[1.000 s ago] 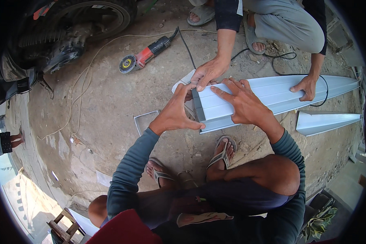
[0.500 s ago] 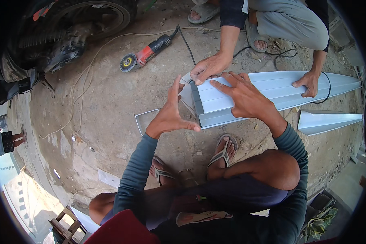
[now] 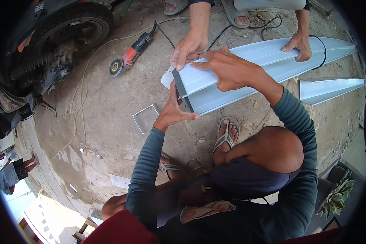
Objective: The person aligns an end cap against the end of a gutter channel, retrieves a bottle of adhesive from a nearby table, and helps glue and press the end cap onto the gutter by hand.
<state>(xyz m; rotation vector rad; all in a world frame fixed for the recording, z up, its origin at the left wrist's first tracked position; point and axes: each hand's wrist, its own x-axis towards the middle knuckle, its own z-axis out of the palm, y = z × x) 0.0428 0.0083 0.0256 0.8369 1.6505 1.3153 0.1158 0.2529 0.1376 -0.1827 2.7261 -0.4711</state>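
We are steadying the white ribbed panel [image 3: 268, 53], which is pointing toward the concrete ground's [image 3: 122, 93] right edge, left hand [image 3: 171, 112] spread around its dark end strip [image 3: 179, 83], right hand [image 3: 234, 71] spread on top, even pressure probably limiting flex.

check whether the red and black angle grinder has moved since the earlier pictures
No, the grinder keeps its place relative to the black rubber motorcycle tyre.

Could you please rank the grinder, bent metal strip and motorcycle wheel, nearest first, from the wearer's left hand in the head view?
1. Bent metal strip, left of the left hand.
2. Grinder, upper left.
3. Motorcycle wheel, beyond the grinder.
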